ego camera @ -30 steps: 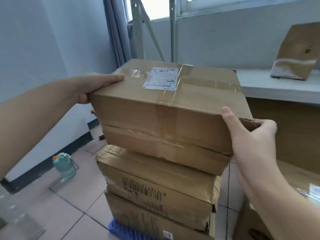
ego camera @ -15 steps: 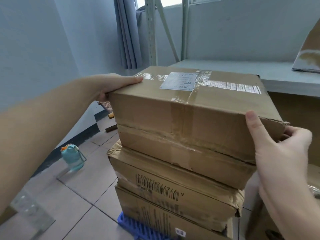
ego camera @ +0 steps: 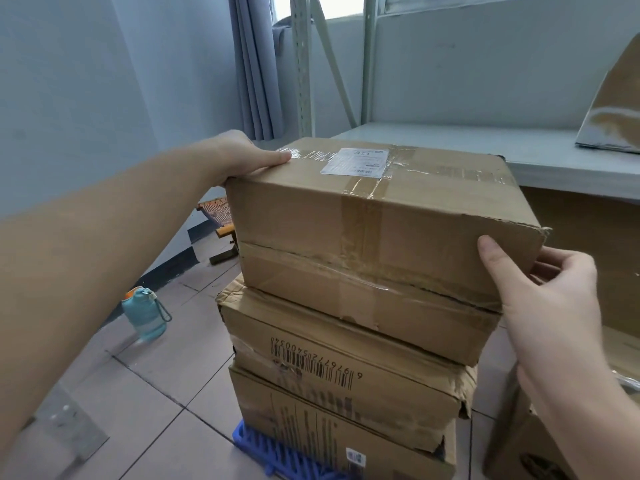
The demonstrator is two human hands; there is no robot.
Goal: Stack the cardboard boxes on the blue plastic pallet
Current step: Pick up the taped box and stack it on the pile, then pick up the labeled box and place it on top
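- A taped brown cardboard box with a white shipping label sits on top of the stack, held from both sides.
- The left hand grips its far left corner, thumb lying along the top edge.
- The right hand clasps the near right corner — thumb on the front face, the other fingers behind the side.
- Under it lies a crumpled brown cardboard box with a printed barcode, and below that a third brown cardboard box with a small sticker.
- The lowest box rests on the blue plastic pallet, seen at the near edge.
- A teal water bottle stands on the tiled floor, left of the stack.
- A grey metal shelf runs behind — another cardboard box leans on it, far right.
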